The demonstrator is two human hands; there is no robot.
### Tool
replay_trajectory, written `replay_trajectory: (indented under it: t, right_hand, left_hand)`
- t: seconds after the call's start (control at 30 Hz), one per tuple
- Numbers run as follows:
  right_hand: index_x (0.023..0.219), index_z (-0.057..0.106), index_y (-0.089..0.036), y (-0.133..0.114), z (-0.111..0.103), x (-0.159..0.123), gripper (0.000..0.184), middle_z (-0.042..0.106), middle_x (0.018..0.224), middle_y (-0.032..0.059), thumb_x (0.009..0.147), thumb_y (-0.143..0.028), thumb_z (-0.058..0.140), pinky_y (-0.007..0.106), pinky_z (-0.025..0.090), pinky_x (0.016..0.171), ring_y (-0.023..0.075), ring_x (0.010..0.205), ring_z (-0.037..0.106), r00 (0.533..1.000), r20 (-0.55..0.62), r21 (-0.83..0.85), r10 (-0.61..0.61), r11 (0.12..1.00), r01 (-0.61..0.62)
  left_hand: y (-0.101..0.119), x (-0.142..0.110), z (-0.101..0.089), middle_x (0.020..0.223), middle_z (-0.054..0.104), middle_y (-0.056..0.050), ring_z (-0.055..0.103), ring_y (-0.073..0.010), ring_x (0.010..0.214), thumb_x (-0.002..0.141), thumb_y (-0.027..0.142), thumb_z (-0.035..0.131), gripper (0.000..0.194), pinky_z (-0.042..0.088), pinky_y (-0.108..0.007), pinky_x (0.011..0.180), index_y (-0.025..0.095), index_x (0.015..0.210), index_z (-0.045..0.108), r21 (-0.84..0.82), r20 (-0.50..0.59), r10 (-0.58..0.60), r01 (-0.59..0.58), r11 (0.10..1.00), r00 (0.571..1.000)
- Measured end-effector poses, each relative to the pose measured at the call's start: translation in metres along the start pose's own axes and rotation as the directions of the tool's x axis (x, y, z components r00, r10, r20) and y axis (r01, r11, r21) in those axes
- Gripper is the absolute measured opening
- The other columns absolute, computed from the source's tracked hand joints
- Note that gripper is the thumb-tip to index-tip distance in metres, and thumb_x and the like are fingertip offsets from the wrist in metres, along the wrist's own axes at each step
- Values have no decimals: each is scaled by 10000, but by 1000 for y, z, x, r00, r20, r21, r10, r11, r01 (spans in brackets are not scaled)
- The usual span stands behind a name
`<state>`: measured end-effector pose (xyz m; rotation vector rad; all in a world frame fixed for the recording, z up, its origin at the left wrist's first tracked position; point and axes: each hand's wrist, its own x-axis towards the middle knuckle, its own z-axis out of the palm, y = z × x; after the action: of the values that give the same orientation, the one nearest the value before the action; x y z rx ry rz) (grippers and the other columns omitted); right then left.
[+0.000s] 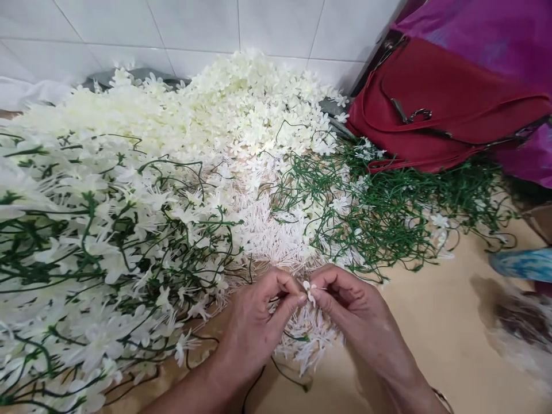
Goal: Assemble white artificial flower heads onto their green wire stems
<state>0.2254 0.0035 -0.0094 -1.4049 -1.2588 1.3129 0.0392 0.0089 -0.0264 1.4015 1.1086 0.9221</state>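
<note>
My left hand (269,307) and my right hand (356,305) meet low in the middle of the view, thumbs and forefingers pinched together. Between their fingertips is a small white artificial flower (309,291). Both hands appear to grip it, though the exact part each holds is partly hidden. Beneath and beyond them lie many thin white stamen pieces (276,233). A dark green stem (287,376) rests on the tan surface below my hands.
Finished-looking white flowers on green stems (99,259) heap up at left. Loose cream petals (259,92) pile against the tiled wall (198,26). Green stems (388,213) spread at right beneath a red handbag (448,98). A blue patterned object (524,264) sits at the right edge.
</note>
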Motion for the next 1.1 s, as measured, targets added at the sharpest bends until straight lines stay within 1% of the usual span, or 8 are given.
replay_trajectory:
  t: [0.13, 0.23, 0.53, 0.63, 0.77, 0.83, 0.97, 1.1]
  right_hand:
    - [803, 724, -233, -1, 2, -1, 165, 653, 767, 12, 908, -353, 768, 257, 462, 618, 159, 692, 585, 997, -77, -8, -22, 1000, 22]
    - [817, 738, -238, 0, 3, -1, 133, 676, 801, 20, 908, -332, 761, 254, 479, 620, 160, 707, 608, 989, -132, -17, -59, 998, 57]
    - [864, 744, -242, 2, 2, -4, 78, 777, 1043, 56, 940, -252, 727, 320, 569, 824, 206, 968, 737, 988, -82, -18, -133, 991, 132]
    - [894, 729, -254, 2, 4, -6, 91, 793, 1018, 34, 963, -205, 697, 343, 567, 867, 195, 967, 746, 969, -72, -99, -236, 969, 228]
    - [900, 711, -262, 4, 8, -7, 149, 796, 960, 5, 964, -133, 671, 335, 557, 868, 166, 921, 737, 915, -94, -206, -391, 907, 367]
    - [909, 714, -266, 5, 10, -7, 154, 792, 970, 0, 965, -128, 673, 324, 558, 872, 158, 941, 735, 913, -124, -158, -388, 916, 368]
    - [894, 740, -267, 6, 9, -7, 136, 787, 970, 0, 940, -141, 721, 311, 562, 885, 154, 964, 729, 932, -173, -10, -318, 947, 321]
    - [839, 757, -246, 2, 9, -3, 95, 785, 950, 15, 902, -175, 762, 301, 574, 851, 156, 914, 728, 968, -137, 118, -211, 967, 228]
  left_hand:
    - [0, 2, 1, 856, 731, 12, 684, -134, 765, 989, 258, 681, 30, 512, -244, 701, 233, 972, 677, -68, 2, -2, 2, 998, 1000]
    - [0, 2, 1, 935, 775, -6, 738, -147, 851, 997, 253, 668, 55, 553, -245, 762, 237, 1043, 692, -100, 15, -5, 7, 995, 1000]
    - [0, 0, 5, 863, 744, 32, 706, -110, 792, 1005, 237, 664, 40, 519, -200, 711, 237, 984, 631, -92, -59, -27, 22, 996, 998]
    - [-4, 0, 5, 882, 748, 24, 710, -117, 811, 1021, 273, 663, 53, 519, -211, 722, 240, 1037, 624, -102, -60, -22, 16, 995, 998]
    - [-6, 1, 4, 974, 774, -5, 732, -141, 906, 1030, 294, 652, 96, 545, -237, 798, 236, 1106, 658, -71, -41, 19, -22, 997, 999]
    - [-5, 3, 3, 1017, 777, -14, 732, -150, 948, 1029, 298, 653, 111, 547, -246, 828, 237, 1115, 684, -35, -41, 51, -52, 998, 998]
    - [-2, 5, 0, 901, 759, -5, 710, -135, 832, 1043, 300, 624, 132, 523, -238, 758, 223, 1032, 731, 40, -21, 109, -108, 993, 994]
    - [-1, 5, -1, 862, 760, -12, 717, -144, 809, 1050, 318, 613, 165, 531, -248, 750, 204, 1006, 724, 16, 7, 74, -75, 997, 997]
